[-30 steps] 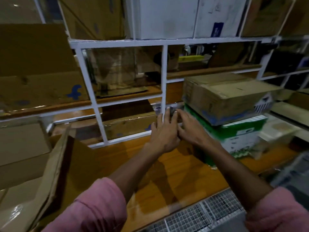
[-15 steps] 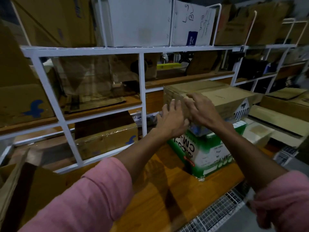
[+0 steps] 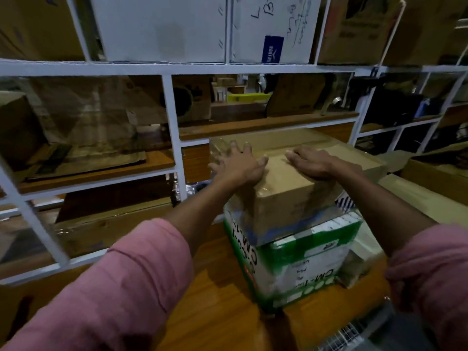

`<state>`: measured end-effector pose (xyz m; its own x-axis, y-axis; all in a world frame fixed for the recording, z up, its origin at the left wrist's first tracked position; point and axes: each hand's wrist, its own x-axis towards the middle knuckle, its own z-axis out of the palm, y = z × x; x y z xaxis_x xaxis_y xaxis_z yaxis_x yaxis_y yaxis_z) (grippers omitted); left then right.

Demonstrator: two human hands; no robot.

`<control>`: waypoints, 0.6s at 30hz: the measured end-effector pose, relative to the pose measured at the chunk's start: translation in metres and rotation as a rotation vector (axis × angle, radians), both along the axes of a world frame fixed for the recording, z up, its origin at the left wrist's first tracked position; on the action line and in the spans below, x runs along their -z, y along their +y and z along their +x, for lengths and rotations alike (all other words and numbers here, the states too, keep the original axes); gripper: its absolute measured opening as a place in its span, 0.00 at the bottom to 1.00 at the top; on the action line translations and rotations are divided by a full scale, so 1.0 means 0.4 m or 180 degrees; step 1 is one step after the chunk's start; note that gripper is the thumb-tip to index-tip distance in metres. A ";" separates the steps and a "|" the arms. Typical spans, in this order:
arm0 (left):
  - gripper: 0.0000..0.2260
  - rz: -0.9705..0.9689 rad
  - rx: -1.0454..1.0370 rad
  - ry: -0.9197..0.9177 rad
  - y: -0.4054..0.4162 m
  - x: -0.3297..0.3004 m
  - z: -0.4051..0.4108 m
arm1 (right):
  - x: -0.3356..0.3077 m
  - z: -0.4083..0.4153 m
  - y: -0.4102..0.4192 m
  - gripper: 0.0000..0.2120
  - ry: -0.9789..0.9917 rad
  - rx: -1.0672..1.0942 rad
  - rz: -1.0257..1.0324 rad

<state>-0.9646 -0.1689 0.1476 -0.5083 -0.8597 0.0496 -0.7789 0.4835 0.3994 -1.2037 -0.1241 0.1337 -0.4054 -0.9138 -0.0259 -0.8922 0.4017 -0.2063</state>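
A brown taped cardboard box (image 3: 286, 196) sits on top of a green and white carton (image 3: 298, 264) on a wooden shelf board (image 3: 217, 300). My left hand (image 3: 238, 164) lies on the box's top near its left edge, fingers spread and straight. My right hand (image 3: 316, 164) rests flat on the top toward the right, fingers pointing left. Both forearms reach forward from pink sleeves.
A white metal rack frame (image 3: 173, 138) stands behind and to the left, with flattened cardboard and boxes in its bays. White boxes (image 3: 162, 29) sit on the upper shelf. More cartons (image 3: 435, 173) lie to the right. A wire mesh (image 3: 342, 338) runs along the front edge.
Both hands rose from the rack post area onto the brown box's top and spread apart, the right one moving right. The camera moved closer.
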 end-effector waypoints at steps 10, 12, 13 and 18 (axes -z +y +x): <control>0.41 -0.0002 -0.0495 -0.0655 -0.157 0.045 -0.114 | -0.018 -0.281 -0.100 0.48 0.0209 0.0228 0.0285; 0.42 0.0044 -0.0573 -0.0717 -0.181 0.052 -0.119 | -0.020 -0.308 -0.120 0.53 0.0218 0.0181 0.0196; 0.42 0.0051 -0.0601 -0.0728 -0.190 0.053 -0.121 | -0.015 -0.327 -0.135 0.55 0.0161 0.0179 0.0120; 0.38 -0.0059 -0.0616 -0.0586 -0.207 0.056 -0.128 | -0.022 -0.315 -0.137 0.47 0.0029 0.0238 -0.0017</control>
<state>-1.0156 -0.2517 0.1253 -0.3363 -0.9417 -0.0118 -0.9163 0.3243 0.2349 -1.3297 -0.1788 0.1427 -0.4729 -0.8809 -0.0169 -0.8616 0.4663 -0.2006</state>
